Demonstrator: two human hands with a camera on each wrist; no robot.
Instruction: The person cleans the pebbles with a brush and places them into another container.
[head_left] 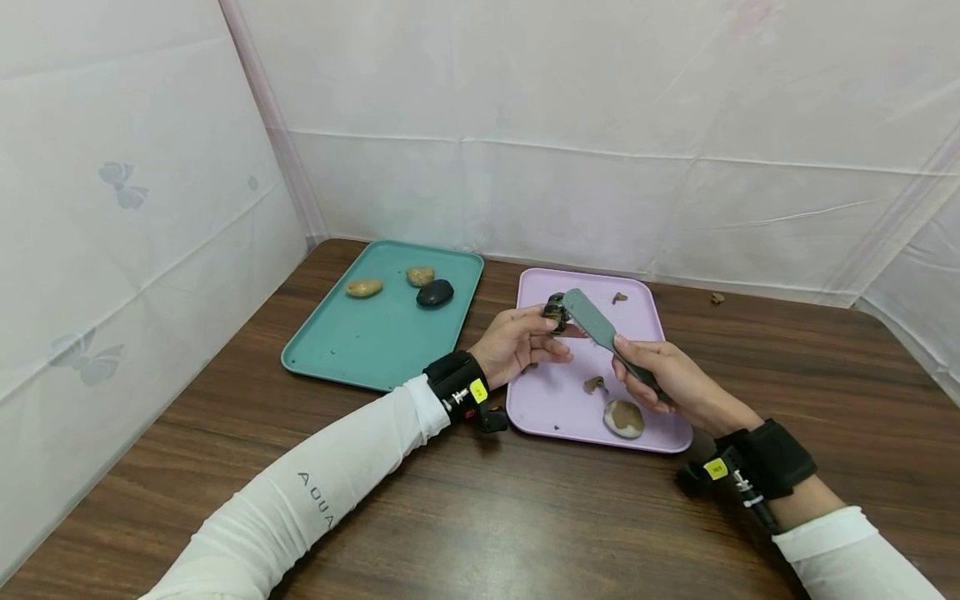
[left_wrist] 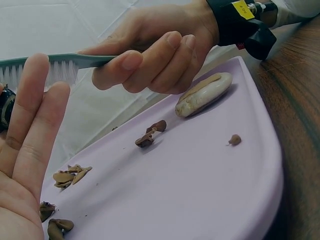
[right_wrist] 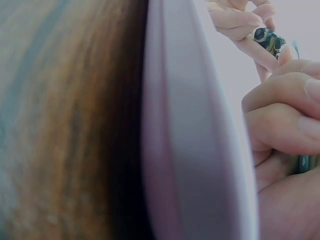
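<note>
Above the purple tray (head_left: 645, 296), the left hand (head_left: 517, 342) pinches a dark stone (head_left: 555, 312) by its fingertips while the right hand (head_left: 663, 379) grips the green brush (head_left: 596, 321); a hard stroke could knock it loose.

Head view: bright, even, diffuse light off white sheeting; soft short shadows under the forearms on the counter (head_left: 525, 517). Slight wide-angle bowing at the frame edges. Left wrist view sharp mid-frame; near left hand (left_wrist: 25, 165) soft. Right wrist view badly out of focus: purple tray (right_wrist: 195, 150) rim and counter smeared, colours washed.
</note>
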